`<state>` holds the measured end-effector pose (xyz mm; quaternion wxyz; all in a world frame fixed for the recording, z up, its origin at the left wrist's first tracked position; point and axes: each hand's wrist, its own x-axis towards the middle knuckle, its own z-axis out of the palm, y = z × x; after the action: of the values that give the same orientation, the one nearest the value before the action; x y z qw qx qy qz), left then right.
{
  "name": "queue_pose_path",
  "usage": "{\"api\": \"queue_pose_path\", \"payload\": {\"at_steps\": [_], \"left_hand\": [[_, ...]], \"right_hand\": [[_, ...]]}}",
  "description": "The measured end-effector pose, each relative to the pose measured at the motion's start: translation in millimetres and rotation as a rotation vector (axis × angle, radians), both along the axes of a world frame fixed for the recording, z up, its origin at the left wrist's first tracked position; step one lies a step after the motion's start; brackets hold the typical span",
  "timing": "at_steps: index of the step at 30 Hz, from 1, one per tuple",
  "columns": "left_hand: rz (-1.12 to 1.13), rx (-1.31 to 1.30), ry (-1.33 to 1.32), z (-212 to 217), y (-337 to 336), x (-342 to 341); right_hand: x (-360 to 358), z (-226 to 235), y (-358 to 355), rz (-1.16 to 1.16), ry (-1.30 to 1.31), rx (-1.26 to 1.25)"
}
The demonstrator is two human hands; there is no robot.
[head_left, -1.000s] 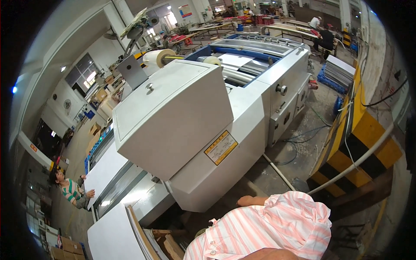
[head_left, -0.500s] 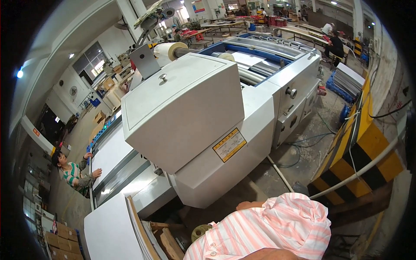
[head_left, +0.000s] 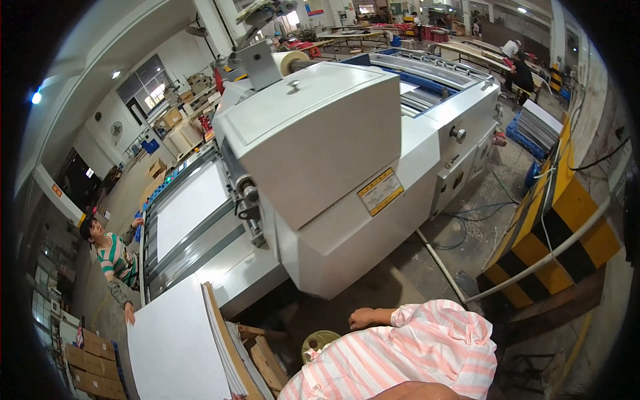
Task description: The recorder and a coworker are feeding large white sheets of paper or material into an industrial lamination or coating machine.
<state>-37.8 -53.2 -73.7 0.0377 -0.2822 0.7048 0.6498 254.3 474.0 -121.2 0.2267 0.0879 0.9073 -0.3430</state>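
Note:
My right hand (head_left: 363,319) hangs in front of my pink-and-white striped shirt, its fingers curled in with nothing seen in them. It touches nothing visible; the dark gap below the grey-white machine (head_left: 320,147) is nearest to it. A round olive-green part (head_left: 320,343) is lower left of the hand. My left hand is out of view. At the left, a co-worker (head_left: 117,257) in a green-and-white striped top lays one hand on a stack of large white sheets (head_left: 177,340). The co-worker's other hand is at the machine bed's far edge, where a white sheet (head_left: 193,207) lies flat.
A black-and-yellow striped barrier (head_left: 553,233) and a pale pipe (head_left: 440,267) stand at the right. Blue pallets hold piled sheets (head_left: 537,123) beyond. Cardboard boxes (head_left: 97,367) are at the lower left. People (head_left: 520,70) sit by long tables in the back.
The view has shifted, so the machine appears farther right. The co-worker's one hand has moved from the bed's sheet to the stack. More of my right hand shows.

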Motion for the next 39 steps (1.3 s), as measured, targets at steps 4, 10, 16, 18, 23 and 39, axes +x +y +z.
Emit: {"api": "queue_pose_path", "payload": {"at_steps": [4,10,16,18,23,39], "left_hand": [[0.135,0.322,0.084,8.0,11.2,-1.9],[-0.101,0.289,0.151,-26.7,-6.5,-16.0],[-0.087,0.498,0.118,-55.2,-8.0,-22.4],[-0.065,0.540,0.154,-51.5,0.5,-21.6],[0.052,0.352,0.270,-36.0,1.2,6.0],[0.194,0.256,0.325,44.4,73.5,43.4]], "right_hand": [[-42.1,-1.7,-47.6,0.042,0.028,0.017],[-137.6,48.0,-133.2,0.261,0.167,0.035],[-200.8,93.1,-207.4,0.392,0.349,-0.060],[-201.6,90.7,-214.4,0.430,0.350,-0.077],[-201.8,96.4,-215.5,0.689,0.199,-0.075],[-258.3,156.7,-235.4,0.409,0.336,-0.490]]}}
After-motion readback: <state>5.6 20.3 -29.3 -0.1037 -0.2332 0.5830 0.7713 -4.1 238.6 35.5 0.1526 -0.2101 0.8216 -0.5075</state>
